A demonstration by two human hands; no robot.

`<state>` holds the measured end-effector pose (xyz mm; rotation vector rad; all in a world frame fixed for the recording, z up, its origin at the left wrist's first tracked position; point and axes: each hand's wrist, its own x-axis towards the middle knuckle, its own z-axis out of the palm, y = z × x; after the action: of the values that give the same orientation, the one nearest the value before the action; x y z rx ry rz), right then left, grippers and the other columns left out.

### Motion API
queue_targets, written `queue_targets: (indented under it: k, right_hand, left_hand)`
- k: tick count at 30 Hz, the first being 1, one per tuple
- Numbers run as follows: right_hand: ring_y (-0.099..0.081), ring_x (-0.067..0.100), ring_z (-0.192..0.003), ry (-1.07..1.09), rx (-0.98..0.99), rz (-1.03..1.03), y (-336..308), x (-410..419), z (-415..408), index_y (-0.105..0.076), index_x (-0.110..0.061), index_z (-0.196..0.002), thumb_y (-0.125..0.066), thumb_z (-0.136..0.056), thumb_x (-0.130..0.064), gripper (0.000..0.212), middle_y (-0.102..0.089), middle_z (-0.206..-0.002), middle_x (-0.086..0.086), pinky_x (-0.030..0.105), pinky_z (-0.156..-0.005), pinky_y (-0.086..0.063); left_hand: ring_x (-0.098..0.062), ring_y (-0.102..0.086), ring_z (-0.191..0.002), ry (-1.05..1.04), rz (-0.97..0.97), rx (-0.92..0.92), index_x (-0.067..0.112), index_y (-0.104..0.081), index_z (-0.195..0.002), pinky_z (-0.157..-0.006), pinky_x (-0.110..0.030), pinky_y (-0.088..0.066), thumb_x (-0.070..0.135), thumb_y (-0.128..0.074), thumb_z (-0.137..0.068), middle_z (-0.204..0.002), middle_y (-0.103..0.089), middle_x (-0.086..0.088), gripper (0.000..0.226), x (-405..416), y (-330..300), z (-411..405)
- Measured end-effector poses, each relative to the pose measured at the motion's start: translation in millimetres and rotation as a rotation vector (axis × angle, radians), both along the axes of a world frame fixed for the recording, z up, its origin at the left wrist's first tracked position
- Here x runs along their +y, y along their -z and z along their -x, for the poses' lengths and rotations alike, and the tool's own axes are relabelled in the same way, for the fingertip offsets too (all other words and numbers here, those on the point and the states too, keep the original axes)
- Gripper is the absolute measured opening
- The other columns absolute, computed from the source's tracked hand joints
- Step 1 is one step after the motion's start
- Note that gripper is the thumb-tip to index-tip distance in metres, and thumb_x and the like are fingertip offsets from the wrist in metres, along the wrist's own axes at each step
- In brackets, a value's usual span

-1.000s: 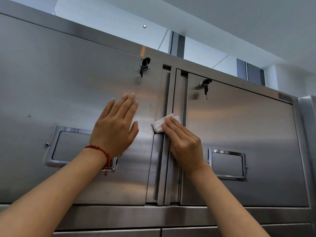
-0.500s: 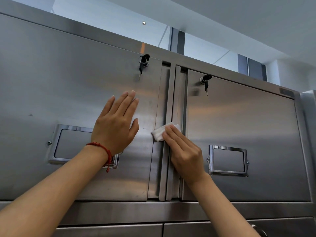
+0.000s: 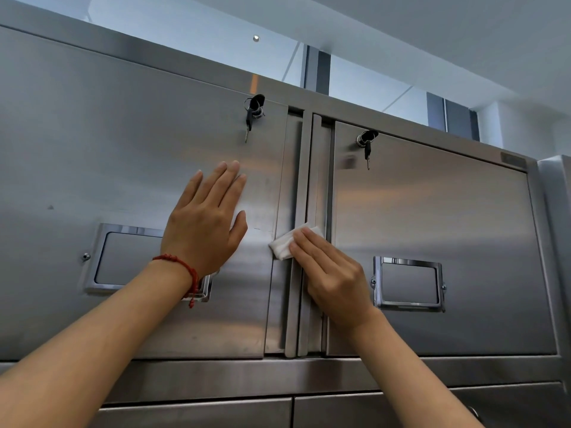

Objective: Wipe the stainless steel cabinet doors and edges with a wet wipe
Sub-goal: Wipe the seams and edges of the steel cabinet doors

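Observation:
Two stainless steel cabinet doors fill the view: the left door point(image 3: 108, 156) and the right door point(image 3: 432, 211), with vertical edge strips point(image 3: 304, 168) between them. My left hand point(image 3: 205, 223), with a red bracelet at the wrist, lies flat with straight fingers on the left door. My right hand point(image 3: 330, 273) presses a folded white wet wipe point(image 3: 284, 244) against the edge strips at mid height; its fingers lie fairly straight over the wipe, covering part of it.
Each door has a recessed handle, on the left point(image 3: 123, 257) and on the right point(image 3: 409, 284), and a lock with hanging keys on the left point(image 3: 254, 111) and on the right point(image 3: 366, 140). A steel ledge point(image 3: 278, 375) and lower doors run beneath. The ceiling is close above.
My right hand has slid the wipe a little down the edge strips. The left hand has stayed flat on the left door. The view has tilted slightly downward.

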<state>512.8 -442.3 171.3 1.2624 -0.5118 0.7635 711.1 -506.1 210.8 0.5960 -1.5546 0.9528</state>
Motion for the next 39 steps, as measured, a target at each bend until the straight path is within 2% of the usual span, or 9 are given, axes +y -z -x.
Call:
queue_targets:
  k: [3,11,22,27,34,39]
  right_hand:
    - [-0.065,0.032,-0.103,0.019,0.008,0.006,-1,1,1,-0.072,0.005,-0.095,-0.043,-0.094,0.002,0.030,-0.067,-0.106,0.021,0.041,-0.082,-0.056]
    - [-0.065,0.031,-0.102,-0.019,0.000,-0.007,7,0,2,-0.073,0.005,-0.093,-0.034,-0.098,0.001,0.040,-0.068,-0.105,0.020,0.041,-0.080,-0.057]
    - [-0.065,0.031,-0.102,-0.050,-0.036,-0.003,15,-3,1,-0.073,0.005,-0.094,-0.032,-0.099,0.001,0.041,-0.068,-0.105,0.020,0.041,-0.079,-0.057]
    - [-0.064,0.031,-0.104,-0.040,-0.060,0.015,9,-6,1,-0.072,0.005,-0.096,-0.041,-0.094,0.004,0.031,-0.068,-0.107,0.020,0.041,-0.082,-0.056]
    - [-0.065,0.032,-0.102,-0.063,-0.056,-0.007,19,-4,1,-0.073,0.005,-0.094,-0.032,-0.100,-0.001,0.041,-0.068,-0.105,0.020,0.042,-0.079,-0.057]
    - [-0.064,0.031,-0.104,-0.054,-0.085,0.005,18,-5,-1,-0.072,0.004,-0.096,-0.037,-0.099,-0.002,0.036,-0.068,-0.107,0.019,0.041,-0.083,-0.056]
  left_hand:
    - [-0.033,-0.039,-0.132,0.006,0.002,0.004,-0.003,-0.046,-0.133,-0.109,-0.049,-0.028,0.029,-0.029,-0.089,-0.140,-0.043,-0.020,0.057,-1,0,0]
    - [-0.033,-0.038,-0.132,0.004,-0.007,0.000,-0.003,-0.045,-0.134,-0.110,-0.048,-0.027,0.029,-0.028,-0.089,-0.141,-0.042,-0.020,0.057,-1,0,0]
    - [-0.033,-0.038,-0.132,0.002,-0.006,-0.002,-0.003,-0.046,-0.133,-0.110,-0.048,-0.027,0.029,-0.028,-0.089,-0.141,-0.041,-0.020,0.057,0,0,0]
    - [-0.033,-0.038,-0.132,0.010,-0.001,0.003,-0.003,-0.046,-0.133,-0.110,-0.048,-0.028,0.029,-0.029,-0.089,-0.141,-0.042,-0.020,0.057,-1,0,0]
    - [-0.033,-0.038,-0.132,0.012,-0.007,0.002,-0.003,-0.046,-0.133,-0.110,-0.048,-0.027,0.028,-0.029,-0.089,-0.141,-0.042,-0.020,0.057,0,0,0]
    - [-0.033,-0.038,-0.132,0.012,-0.006,0.001,-0.003,-0.046,-0.133,-0.110,-0.048,-0.027,0.028,-0.029,-0.089,-0.141,-0.042,-0.020,0.057,0,0,0]
